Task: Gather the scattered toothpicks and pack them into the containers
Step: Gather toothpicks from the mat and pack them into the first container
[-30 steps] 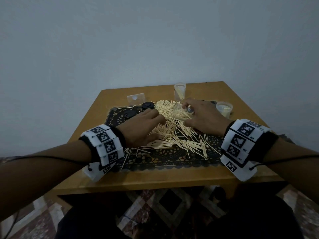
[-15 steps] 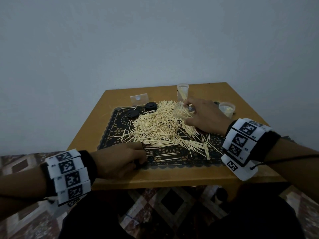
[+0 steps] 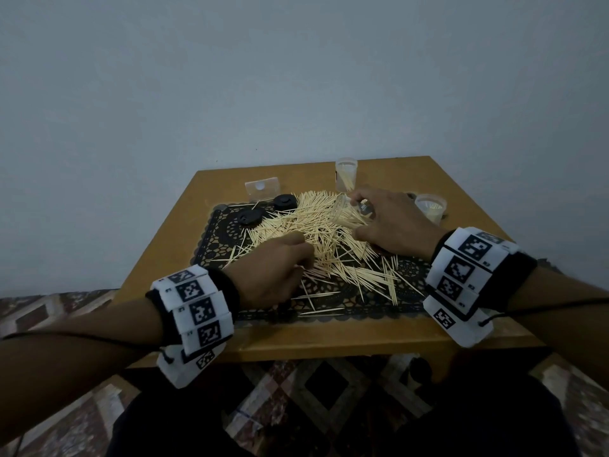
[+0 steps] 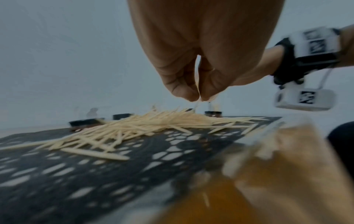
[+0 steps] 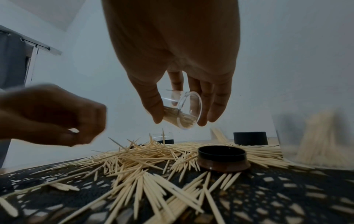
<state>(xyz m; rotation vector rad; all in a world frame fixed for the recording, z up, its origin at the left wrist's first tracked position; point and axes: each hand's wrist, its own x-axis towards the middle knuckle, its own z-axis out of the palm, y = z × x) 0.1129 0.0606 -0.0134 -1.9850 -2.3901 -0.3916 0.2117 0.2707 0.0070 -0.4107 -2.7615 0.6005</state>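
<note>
**Both hands over the toothpick pile**

My right hand (image 5: 172,60) pinches a clear container (image 5: 184,110) between thumb and fingers, tilted above the pile and part full of toothpicks. My left hand (image 3: 270,275) hovers over the near side of the scattered toothpicks (image 3: 316,232), fingertips pressed together, pinching a toothpick. The pile lies on the black lace mat (image 3: 405,268) on the bench (image 3: 329,341), among black lids (image 3: 252,215).

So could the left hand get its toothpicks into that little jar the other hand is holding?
Probably yes. The left hand hovers beside the right hand, which holds the clear jar tilted; nothing stands between them.
</note>
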